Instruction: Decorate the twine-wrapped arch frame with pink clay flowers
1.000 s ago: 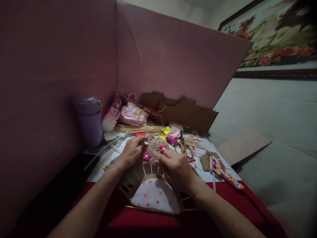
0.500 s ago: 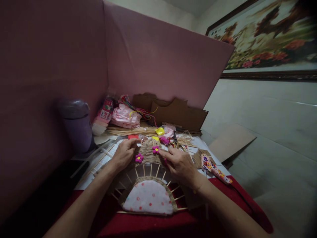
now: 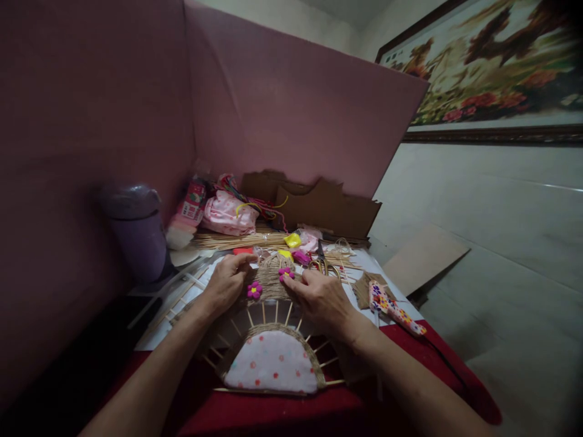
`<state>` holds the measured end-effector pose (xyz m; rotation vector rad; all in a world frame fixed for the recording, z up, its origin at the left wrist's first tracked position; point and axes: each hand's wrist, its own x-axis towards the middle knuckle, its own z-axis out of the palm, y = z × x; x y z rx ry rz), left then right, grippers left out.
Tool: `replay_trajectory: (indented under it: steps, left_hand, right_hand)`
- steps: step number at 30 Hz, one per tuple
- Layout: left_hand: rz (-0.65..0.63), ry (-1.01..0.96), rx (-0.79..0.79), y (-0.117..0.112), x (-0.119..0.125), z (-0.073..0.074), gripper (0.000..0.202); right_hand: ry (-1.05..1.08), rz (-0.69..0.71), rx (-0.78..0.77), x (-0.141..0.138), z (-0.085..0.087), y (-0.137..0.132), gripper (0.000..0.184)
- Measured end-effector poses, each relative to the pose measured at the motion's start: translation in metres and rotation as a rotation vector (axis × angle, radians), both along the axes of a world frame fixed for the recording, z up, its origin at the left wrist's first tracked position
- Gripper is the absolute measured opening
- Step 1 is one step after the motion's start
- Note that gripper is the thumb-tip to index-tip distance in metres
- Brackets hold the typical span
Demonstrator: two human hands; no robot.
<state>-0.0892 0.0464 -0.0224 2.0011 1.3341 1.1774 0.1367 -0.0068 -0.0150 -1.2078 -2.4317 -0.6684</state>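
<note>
A half-round craft piece of thin sticks and twine stands in front of me. Its white, dotted fabric half-circle (image 3: 273, 363) has a twine edge, with sticks fanning out to a twine-wrapped outer arch (image 3: 272, 278). My left hand (image 3: 226, 284) is closed round the arch's left part, index finger along the top. A magenta clay flower (image 3: 254, 290) with a yellow middle sits beside its fingers. My right hand (image 3: 325, 303) grips the arch's right part, one digit pressing a second magenta flower (image 3: 286, 274). Its remaining fingers are partly hidden.
Scissors (image 3: 322, 265), clay packets (image 3: 293, 241) and a bundle of sticks (image 3: 246, 240) lie behind the piece. A flower-patterned glue gun (image 3: 396, 309) rests at right with its cord trailing. A purple tumbler (image 3: 139, 237) stands left. Cardboard (image 3: 328, 209) leans at the back.
My right hand's digit has moved slightly left, from the flower's edge onto its middle. The left hand keeps its place, and the view has shifted a little.
</note>
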Motion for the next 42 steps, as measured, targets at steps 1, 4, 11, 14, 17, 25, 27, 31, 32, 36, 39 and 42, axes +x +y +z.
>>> replay_trajectory:
  steps: [1,4,11,14,17,25,27,31,32,36,39,42]
  left_hand:
    - [-0.007,-0.01,-0.004,0.0,0.0,0.0,0.039]
    - [-0.021,-0.053,-0.027,0.002,-0.001,-0.001,0.038]
    - [-0.037,-0.076,-0.056,0.003,0.0,-0.001,0.04]
    - [-0.01,-0.043,-0.037,0.002,0.0,-0.001,0.042]
    - [-0.003,-0.018,-0.029,0.003,0.0,-0.002,0.042]
    - [-0.005,-0.034,-0.009,0.001,0.001,0.0,0.039]
    - [0.009,-0.015,-0.006,0.001,0.001,0.001,0.039]
    - [0.012,-0.013,0.013,0.001,0.0,0.001,0.038]
    - [0.009,-0.023,0.008,0.001,0.0,0.0,0.038]
    - [-0.003,-0.057,-0.013,0.002,-0.001,-0.001,0.036]
    - [0.009,-0.032,-0.025,0.001,-0.001,0.0,0.038]
    - [0.033,0.017,-0.014,0.0,0.0,0.002,0.038]
  right_hand:
    - [-0.012,0.0,0.018,0.0,-0.002,0.001,0.027]
    - [-0.016,0.007,0.039,-0.001,-0.002,0.001,0.026]
    - [-0.072,0.106,-0.052,-0.031,0.008,-0.02,0.038]
    - [-0.127,0.133,-0.11,-0.047,0.006,-0.023,0.037]
    - [-0.156,0.128,-0.147,-0.056,0.004,-0.02,0.034]
    - [-0.159,0.107,-0.19,-0.057,0.009,-0.018,0.027]
    - [-0.146,0.114,-0.185,-0.058,0.006,-0.016,0.029]
    - [-0.14,0.116,-0.162,-0.06,0.003,-0.014,0.024]
    - [-0.131,0.122,-0.154,-0.058,0.004,-0.015,0.025]
    - [0.067,0.117,-0.133,-0.033,0.018,-0.02,0.042]
    - [0.355,0.022,-0.127,0.003,0.026,-0.026,0.037]
    - [0.397,-0.074,-0.162,0.034,0.022,-0.034,0.032]
